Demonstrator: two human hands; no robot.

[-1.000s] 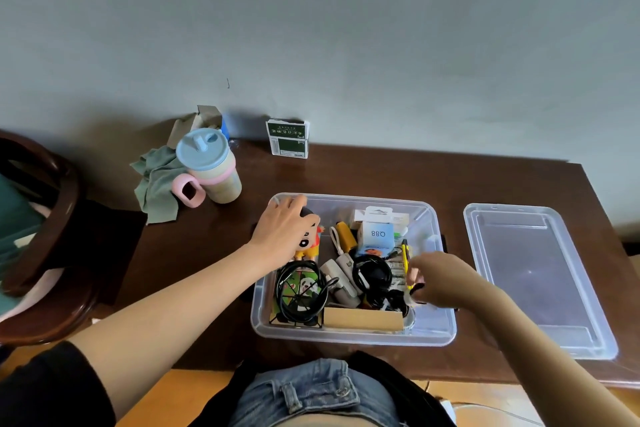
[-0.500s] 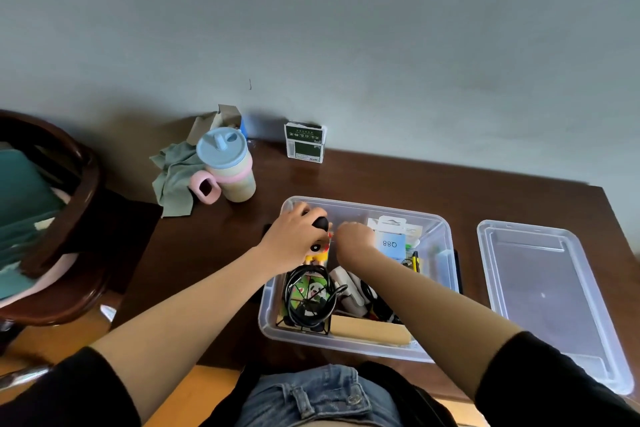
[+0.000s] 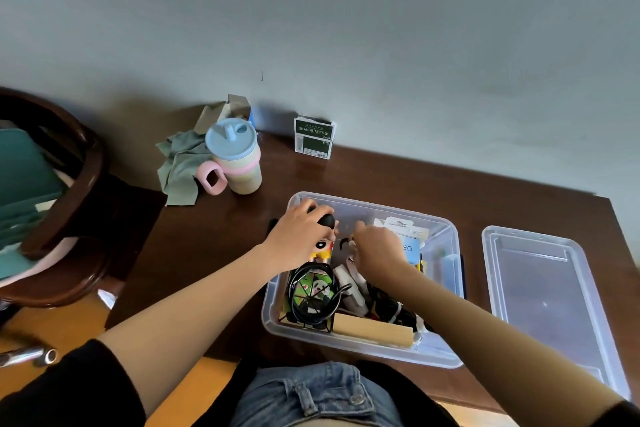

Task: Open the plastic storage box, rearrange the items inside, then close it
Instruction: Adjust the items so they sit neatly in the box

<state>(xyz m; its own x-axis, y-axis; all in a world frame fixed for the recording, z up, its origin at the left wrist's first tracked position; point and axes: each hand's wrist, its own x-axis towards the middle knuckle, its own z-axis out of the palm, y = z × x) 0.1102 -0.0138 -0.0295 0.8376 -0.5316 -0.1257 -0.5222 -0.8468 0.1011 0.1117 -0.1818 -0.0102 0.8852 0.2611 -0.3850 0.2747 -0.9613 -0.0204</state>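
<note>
Risk, judged: the cartoon figure (image 3: 320, 246) is being gripped by its black head only, so it may be tipped or dragged against the coiled black cable (image 3: 311, 291) just below it and the coil pulled up with it. A 2nd risk: with both hands crowded into the far-left corner of the storage box (image 3: 446, 354), small items may be knocked over the wall, or the light box shoved toward the table (image 3: 221, 239) edge.

Left hand (image 3: 298, 239): fingers are being curled over the figure's head, gripping it. Right hand (image 3: 377, 248): fingers are being bunched together just beside the figure, above a small dark item; whether it is being pinched cannot be told.

The box is lying open at table centre, near the front edge; its lid (image 3: 550, 291) is lying flat to the right, apart.
</note>
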